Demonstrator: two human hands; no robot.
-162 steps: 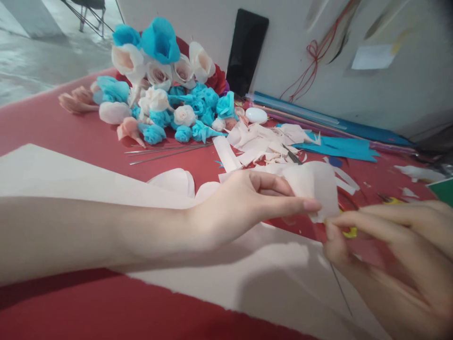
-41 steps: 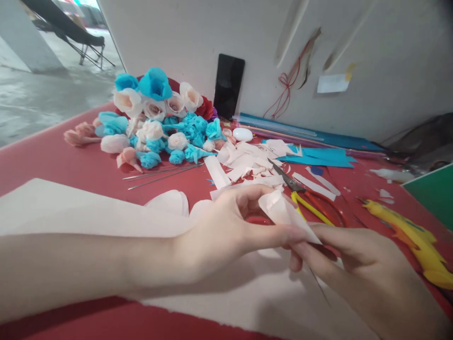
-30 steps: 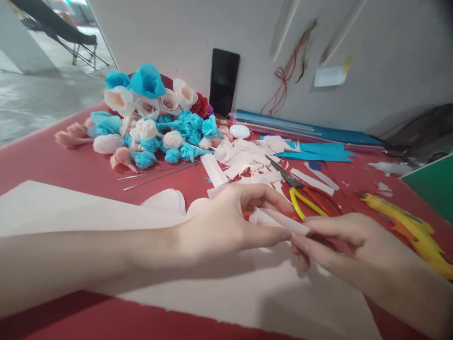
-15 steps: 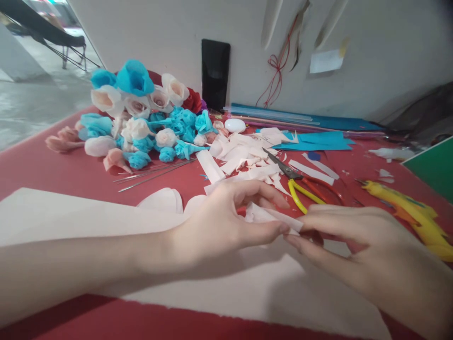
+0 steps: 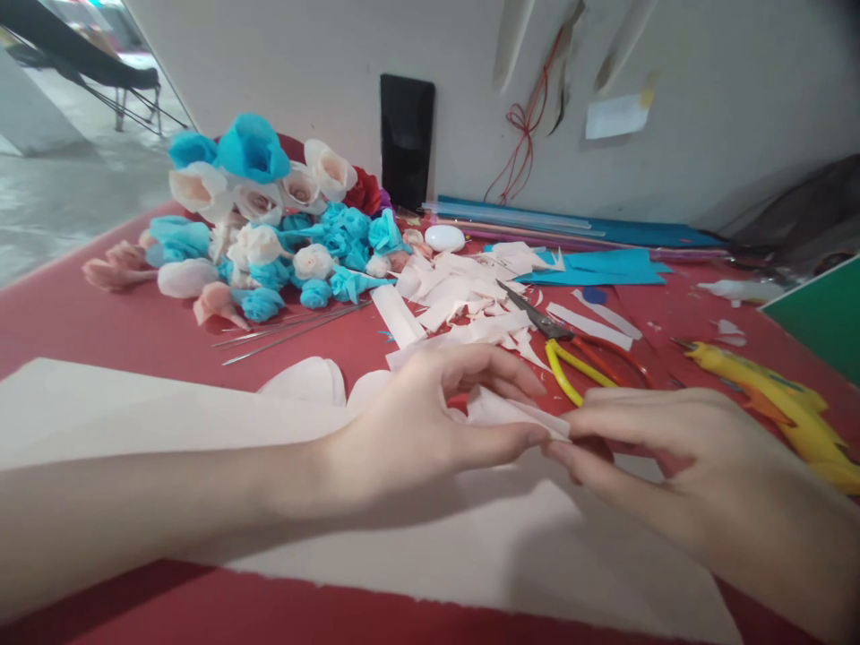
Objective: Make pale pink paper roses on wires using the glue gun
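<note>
I have both hands in view, and each is closed on the same thing. The left hand (image 5: 430, 414) pinches a folded piece of pale pink paper (image 5: 497, 409) with its thumb, the other fingers curved loosely behind it. The right hand (image 5: 692, 457) grips the paper's right end between thumb and index finger, so the 2 thumbs almost meet (how hard they press, I can't tell from here). That piece sits in front of me, over a large pale sheet (image 5: 417, 560) on the red table (image 5: 100, 330).

Just beyond the fingers I see scissors (image 5: 554, 330), 1 handle yellow and 1 red, their tips by a heap of pale scraps (image 5: 443, 282). A yellow glue gun (image 5: 759, 369) lies past the right hand. Blue, cream and pink paper flowers (image 5: 252, 148) crowd the far left, with thin wires (image 5: 296, 333) beside them.
</note>
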